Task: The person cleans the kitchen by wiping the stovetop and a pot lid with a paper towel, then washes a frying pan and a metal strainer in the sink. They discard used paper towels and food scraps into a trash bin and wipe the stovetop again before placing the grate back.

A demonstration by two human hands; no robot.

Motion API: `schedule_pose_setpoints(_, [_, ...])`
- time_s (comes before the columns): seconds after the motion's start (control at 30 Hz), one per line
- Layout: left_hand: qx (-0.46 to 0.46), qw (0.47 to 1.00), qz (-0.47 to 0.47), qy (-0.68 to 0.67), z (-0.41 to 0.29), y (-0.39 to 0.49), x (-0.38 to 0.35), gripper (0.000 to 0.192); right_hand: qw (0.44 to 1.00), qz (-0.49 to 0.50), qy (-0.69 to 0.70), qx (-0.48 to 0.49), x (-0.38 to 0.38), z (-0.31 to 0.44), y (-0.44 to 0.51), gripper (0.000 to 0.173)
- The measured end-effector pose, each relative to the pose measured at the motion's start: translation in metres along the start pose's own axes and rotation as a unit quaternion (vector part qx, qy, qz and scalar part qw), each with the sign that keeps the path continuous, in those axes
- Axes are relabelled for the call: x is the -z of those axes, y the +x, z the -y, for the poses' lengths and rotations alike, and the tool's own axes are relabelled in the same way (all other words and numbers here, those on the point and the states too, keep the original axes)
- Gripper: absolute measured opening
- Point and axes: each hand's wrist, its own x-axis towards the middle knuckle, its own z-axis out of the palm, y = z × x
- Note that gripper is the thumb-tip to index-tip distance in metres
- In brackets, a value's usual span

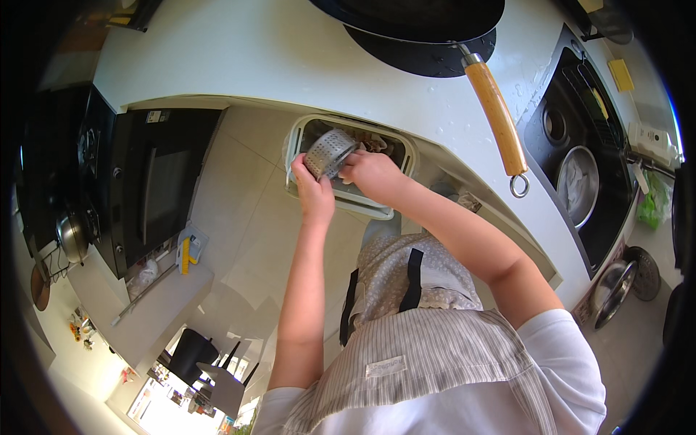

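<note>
My left hand (314, 193) grips a perforated metal sink strainer basket (330, 154), which is tilted with its mouth towards the right. At that mouth is my right hand (375, 173), its fingers curled and partly hidden; whether they hold anything cannot be told. Both hands are above a pale rectangular waste bin (411, 157) fitted with a clear plastic liner. Brown and whitish scraps (374, 143) show inside the bin, behind the basket.
Overhanging the bin's far side is a white counter (261, 60) with a black pan (413, 19), its wooden handle (497, 114) pointing towards me. A dark sink (590, 130) at right holds a metal bowl (577, 187). A black built-in oven (163, 179) is at left.
</note>
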Motion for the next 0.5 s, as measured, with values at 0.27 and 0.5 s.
schedule_pose_setpoints(0.27, [0.052, 0.994, -0.021, -0.097, -0.017, 0.001, 0.004, 0.052, 0.974, -0.176, 0.117, -0.076, -0.002, -0.005, -0.021, 0.017])
schedule_pose_setpoints(0.5, [0.028, 0.999, -0.024, -0.007, -0.008, -0.001, 0.003, 0.052, 0.957, -0.268, 0.095, -0.062, 0.004, 0.002, -0.008, 0.021])
